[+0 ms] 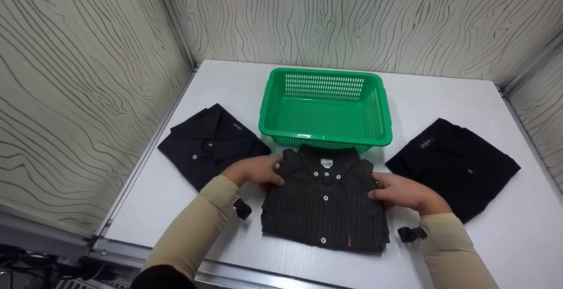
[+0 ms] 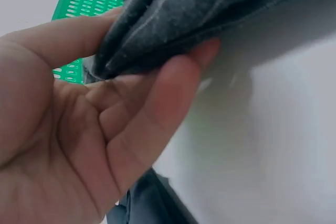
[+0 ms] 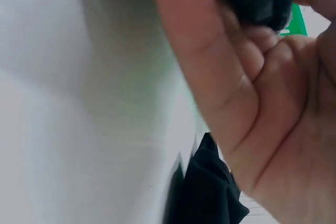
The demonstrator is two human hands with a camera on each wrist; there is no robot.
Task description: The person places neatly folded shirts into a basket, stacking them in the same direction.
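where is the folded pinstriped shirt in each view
Head: the folded pinstriped shirt, lower centre.
Left wrist: across the top, centre to right.
Right wrist: top, right of centre, partly shown.
Shared landmark: green plastic basket, upper left in left wrist, upper right in right wrist.

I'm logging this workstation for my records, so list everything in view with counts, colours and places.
Striped shirt: 1, dark grey, folded, in front of the basket
Basket: 1, green, middle of the table, towards the back
Left folded shirt: 1, black, left of the striped shirt
Right folded garment: 1, black, right of the striped shirt
Table: 1, white, beneath all these
Wall panels: 3 sides, pale with dark wavy lines, left, back and right
Cables: count unclear, dark, lower left corner
Wrist devices: 2, black, one by each wrist
Sleeves: 2, beige, on both forearms
Left hand: 1, gripping the striped shirt's left side
Right hand: 1, gripping its right side
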